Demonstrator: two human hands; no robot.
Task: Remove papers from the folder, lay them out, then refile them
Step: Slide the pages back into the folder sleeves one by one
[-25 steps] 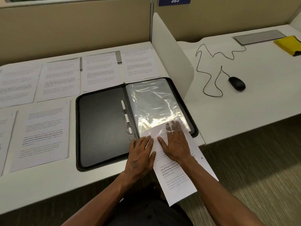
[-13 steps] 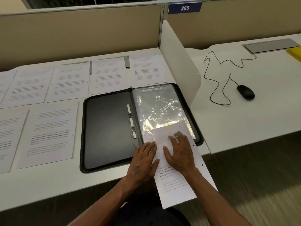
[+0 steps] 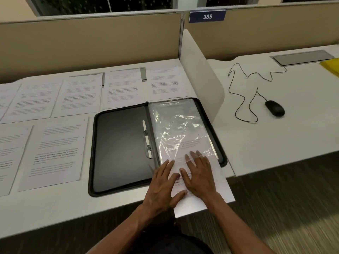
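Open on the white tabletop (image 3: 275,143): a black zip folder (image 3: 121,153), bare dark cover panel to the left, stack of clear plastic sleeves (image 3: 176,125) to the right, white binding strip (image 3: 146,139) along the spine between them. Partly slid into the top sleeve from its near end: one printed sheet (image 3: 203,197), far part under the crinkled plastic, near part hanging past the tabletop's near edge. Left hand (image 3: 161,187) flat at the sheet's left edge, fingers straight and spread over the folder's near spine, thumb lying on the paper. Right hand (image 3: 200,175) flat on the sheet, fingers straight and slightly spread, fingertips tucked under the sleeve's near lip, seen through the plastic; neither hand pinching anything. Laid out left of and beyond the folder: loose printed pages (image 3: 58,153) in two rows, a far row of several sheets side by side along the beige partition (image 3: 91,43), a near row of two at the left, all flat and apart from the folder or just touching its far edge. Just right of the folder, upright: a white curved divider panel (image 3: 201,76). Beyond it on the neighbouring tabletop: a black mouse (image 3: 274,108) with its looping cable (image 3: 242,88), a grey grommet cover (image 3: 302,57) at the far edge, a yellow item (image 3: 332,66) cut off at the right edge. On top of the partition: a blue sign reading 385 (image 3: 207,16).
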